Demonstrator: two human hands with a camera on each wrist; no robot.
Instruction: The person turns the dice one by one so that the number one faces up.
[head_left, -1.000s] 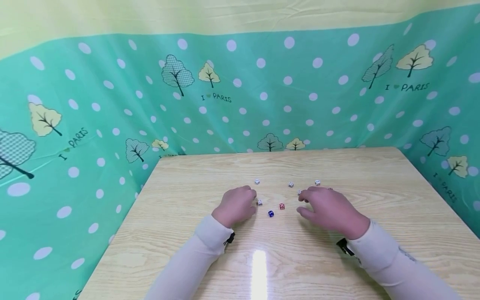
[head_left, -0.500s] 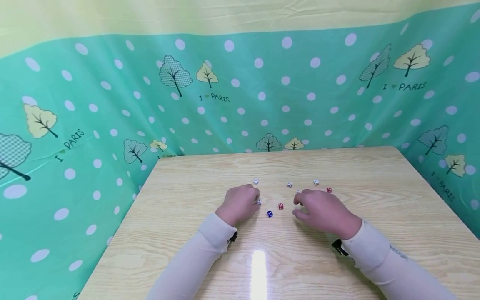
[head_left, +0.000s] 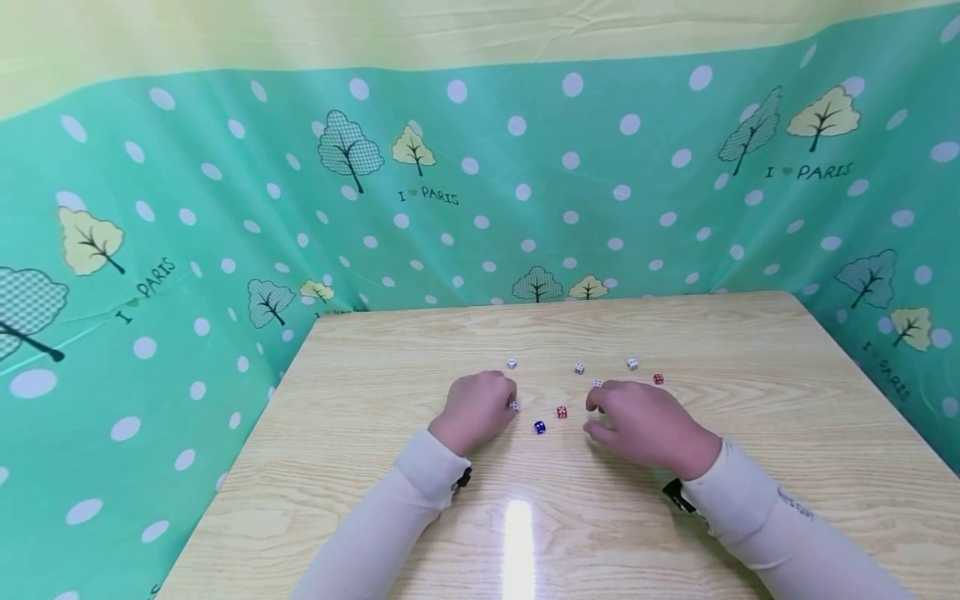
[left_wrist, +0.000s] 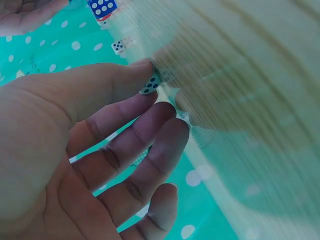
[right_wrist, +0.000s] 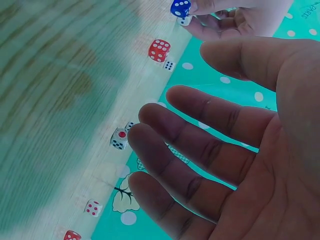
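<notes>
My left hand (head_left: 476,408) pinches a white die (left_wrist: 150,85) between thumb and index finger, close at the tabletop; its other fingers are loosely bent. My right hand (head_left: 648,423) hovers low over the table with relaxed, parted fingers and holds nothing. Just beyond its fingertips in the head view is another white die (head_left: 597,383). Between the two hands lie a red die (head_left: 562,412) and, a little nearer, a blue die (head_left: 540,427).
More white dice lie farther back: one die (head_left: 512,363) beyond the left hand, a second die (head_left: 579,368) in the middle, a third die (head_left: 632,364) to the right. Another red die (head_left: 658,379) is behind the right hand. A patterned green curtain (head_left: 480,183) surrounds the wooden table (head_left: 375,350).
My left thumb and fingers have closed on the white die that was beside them. My right hand has shifted slightly left, bringing the far red die fully into sight.
</notes>
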